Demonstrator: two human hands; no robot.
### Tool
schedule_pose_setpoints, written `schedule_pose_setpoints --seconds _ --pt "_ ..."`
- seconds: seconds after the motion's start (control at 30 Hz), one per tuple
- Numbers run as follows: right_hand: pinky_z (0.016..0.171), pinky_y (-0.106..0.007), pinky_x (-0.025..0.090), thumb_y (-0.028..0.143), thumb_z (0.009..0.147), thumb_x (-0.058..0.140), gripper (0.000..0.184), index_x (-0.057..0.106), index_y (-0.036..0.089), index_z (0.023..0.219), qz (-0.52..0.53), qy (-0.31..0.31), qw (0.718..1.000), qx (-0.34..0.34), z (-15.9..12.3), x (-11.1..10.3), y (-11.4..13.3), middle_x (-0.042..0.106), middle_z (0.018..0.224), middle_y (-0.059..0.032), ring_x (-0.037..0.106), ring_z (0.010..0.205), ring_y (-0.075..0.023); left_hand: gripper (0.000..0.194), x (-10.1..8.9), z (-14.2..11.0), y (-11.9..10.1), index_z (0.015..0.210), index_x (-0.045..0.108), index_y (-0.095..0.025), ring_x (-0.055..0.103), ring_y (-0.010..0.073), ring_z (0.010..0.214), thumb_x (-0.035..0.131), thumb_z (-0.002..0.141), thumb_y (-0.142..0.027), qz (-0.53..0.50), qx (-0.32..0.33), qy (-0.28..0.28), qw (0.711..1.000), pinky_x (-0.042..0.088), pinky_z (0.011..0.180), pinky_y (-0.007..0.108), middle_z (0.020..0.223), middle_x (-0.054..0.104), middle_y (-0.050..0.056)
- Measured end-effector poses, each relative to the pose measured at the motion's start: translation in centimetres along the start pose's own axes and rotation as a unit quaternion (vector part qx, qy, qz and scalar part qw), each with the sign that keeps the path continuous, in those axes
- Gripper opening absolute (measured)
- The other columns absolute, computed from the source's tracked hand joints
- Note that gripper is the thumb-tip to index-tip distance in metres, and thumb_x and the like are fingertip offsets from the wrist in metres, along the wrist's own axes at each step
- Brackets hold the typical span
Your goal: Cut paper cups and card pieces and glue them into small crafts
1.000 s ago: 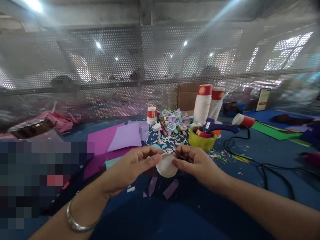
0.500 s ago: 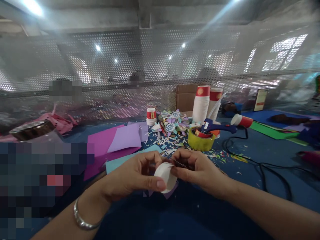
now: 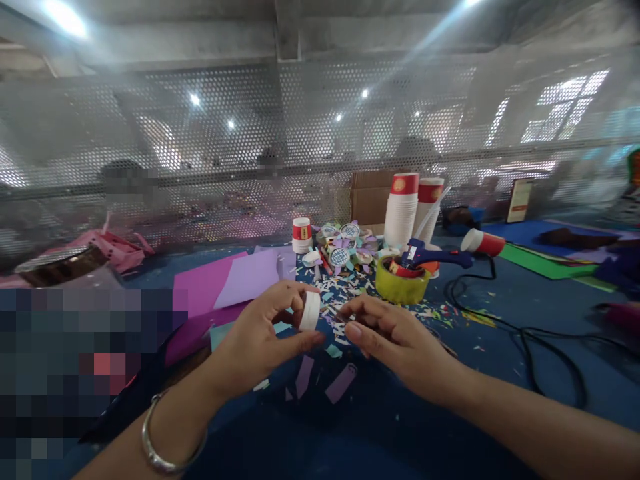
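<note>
My left hand (image 3: pixel 265 337) pinches a small white paper cup base (image 3: pixel 309 311) edge-on between the fingertips, a silver bangle on its wrist. My right hand (image 3: pixel 395 340) is just to its right, apart from the white piece, fingers curled around a thin dark tool whose tip (image 3: pixel 345 313) shows near the thumb. Purple paper strips (image 3: pixel 341 382) lie on the blue mat (image 3: pixel 380 427) below both hands.
Purple and pink paper sheets (image 3: pixel 235 277) lie left of centre. Behind are a yellow tape roll (image 3: pixel 401 285), a blue glue gun (image 3: pixel 433 255) with its black cord (image 3: pixel 520 333), stacked paper cups (image 3: pixel 404 210), finished cup crafts (image 3: pixel 345 247) and paper scraps. A perforated screen stands across the back.
The white piece left my right hand's fingertips and now stands edge-on in my left hand alone. My hands have moved slightly apart, and the left hand rose a little.
</note>
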State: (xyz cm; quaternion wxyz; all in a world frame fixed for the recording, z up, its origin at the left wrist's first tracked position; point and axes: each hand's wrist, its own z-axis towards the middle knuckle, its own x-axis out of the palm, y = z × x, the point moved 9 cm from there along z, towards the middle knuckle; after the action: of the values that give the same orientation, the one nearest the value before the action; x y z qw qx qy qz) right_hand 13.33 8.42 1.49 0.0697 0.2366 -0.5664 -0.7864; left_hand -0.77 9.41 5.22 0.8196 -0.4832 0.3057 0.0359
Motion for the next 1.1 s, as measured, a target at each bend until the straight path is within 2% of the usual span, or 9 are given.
schedule_pose_setpoints --seconds 0.17,0.3,0.4,0.53,0.7,0.87,1.1 --pt "0.052 -0.025 0.031 0.046 0.093 0.053 0.027 0.058 0.020 0.099 -0.037 0.040 0.998 0.007 0.0 0.8 -0.1 0.048 0.069 0.0031 0.042 0.058 -0.0106 0.024 -0.1 -0.1 -1.2 0.072 0.051 -0.021 0.054 0.0240 0.113 0.073 0.079 -0.030 0.092 0.054 -0.027 0.994 0.045 0.091 0.040 0.110 0.060 0.005" --pt "0.055 -0.025 0.034 0.043 0.093 0.054 0.024 0.059 0.019 0.095 -0.059 0.049 0.997 -0.006 -0.2 1.0 0.5 0.051 0.074 0.0016 0.045 0.064 -0.0113 0.020 0.4 -0.2 -1.9 0.072 0.053 -0.021 0.053 0.0248 0.114 0.071 0.079 -0.025 0.134 0.074 -0.020 0.988 0.043 0.093 0.042 0.112 0.058 0.006" --pt "0.054 -0.024 0.033 0.039 0.093 0.055 0.021 0.058 0.019 0.091 -0.047 0.051 0.998 -0.011 -0.3 1.0 0.8 0.049 0.071 0.0028 0.043 0.062 -0.0105 0.016 0.6 -0.3 -2.1 0.074 0.056 -0.021 0.052 0.0255 0.114 0.070 0.080 -0.024 0.147 0.079 -0.019 0.986 0.044 0.091 0.042 0.111 0.057 0.006" --pt "0.055 -0.025 0.033 0.036 0.092 0.056 0.018 0.056 0.019 0.088 -0.039 0.059 0.997 -0.012 -0.2 1.2 1.0 0.049 0.071 0.0024 0.043 0.061 -0.0106 0.010 0.6 -0.4 -1.9 0.078 0.059 -0.021 0.056 0.0245 0.105 0.069 0.080 -0.024 0.147 0.056 -0.015 0.987 0.047 0.083 0.040 0.115 0.056 0.007" --pt "0.051 -0.025 0.029 0.037 0.092 0.055 0.018 0.055 0.020 0.085 -0.041 0.056 0.998 -0.006 -0.1 1.3 0.8 0.044 0.066 0.0036 0.038 0.057 -0.0106 0.012 0.7 -0.4 -2.5 0.076 0.059 -0.021 0.052 0.0256 0.113 0.068 0.082 -0.026 0.159 0.072 -0.015 0.984 0.043 0.091 0.040 0.113 0.057 0.006" --pt "0.049 -0.025 0.026 0.035 0.092 0.054 0.017 0.056 0.020 0.085 -0.031 0.055 0.998 -0.010 -0.1 1.4 0.7 0.039 0.064 0.0050 0.035 0.055 -0.0100 0.017 0.8 -0.5 -3.0 0.073 0.055 -0.021 0.052 0.0238 0.112 0.068 0.083 -0.024 0.179 0.083 -0.013 0.980 0.041 0.091 0.037 0.114 0.056 0.005" --pt "0.052 -0.027 0.028 0.039 0.093 0.053 0.022 0.056 0.019 0.084 -0.053 0.058 0.997 -0.007 -0.3 1.4 0.5 0.043 0.068 0.0029 0.037 0.059 -0.0115 0.017 1.0 -0.7 -3.4 0.074 0.053 -0.021 0.051 0.0224 0.112 0.067 0.084 -0.021 0.201 0.101 -0.008 0.974 0.040 0.092 0.037 0.118 0.056 0.005"
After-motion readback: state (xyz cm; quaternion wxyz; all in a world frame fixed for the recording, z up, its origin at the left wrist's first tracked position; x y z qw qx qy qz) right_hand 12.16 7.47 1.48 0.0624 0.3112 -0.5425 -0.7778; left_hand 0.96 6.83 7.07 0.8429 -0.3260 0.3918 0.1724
